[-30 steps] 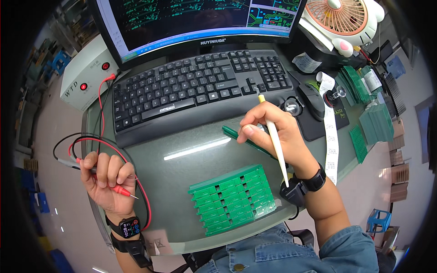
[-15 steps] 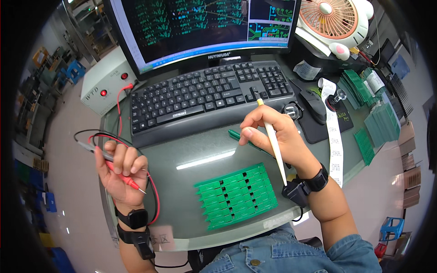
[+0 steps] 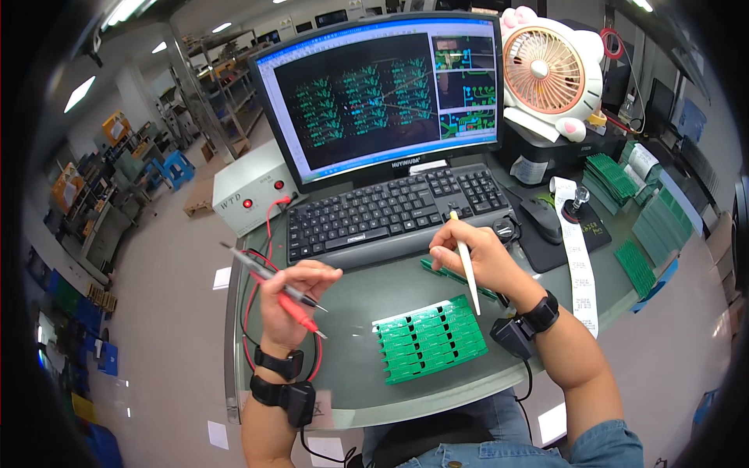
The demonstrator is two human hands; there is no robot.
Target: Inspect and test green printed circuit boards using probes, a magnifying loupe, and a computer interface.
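Observation:
My left hand point(image 3: 282, 313) is raised over the table's left side, left of a green circuit board panel point(image 3: 435, 345). Two test probes lie across it: a red one point(image 3: 296, 313) and a grey-black one point(image 3: 256, 267), their metal tips pointing toward the panel. The fingers are held together, with the probes between thumb and palm. My right hand point(image 3: 490, 259) is closed round a cream-coloured, pen-like stick point(image 3: 468, 274). Its upper end reaches the keys at the right part of the black keyboard point(image 3: 367, 222); whether it touches one is hard to tell. The panel lies flat on the grey-green table point(image 3: 351, 343).
Behind the keyboard stands a monitor point(image 3: 355, 109) showing board layouts. A white test box point(image 3: 257, 187) with a red lead stands left. To the right are a mouse point(image 3: 541, 218), a paper strip point(image 3: 577, 265), a fan point(image 3: 540, 70) and stacked green boards point(image 3: 612, 178). Green pens point(image 3: 449, 273) lie beneath my right hand.
The view has tilted up, showing more of the monitor and room. My left hand has come nearer the panel, its fingers straighter. My right hand stays by the keyboard with the stick.

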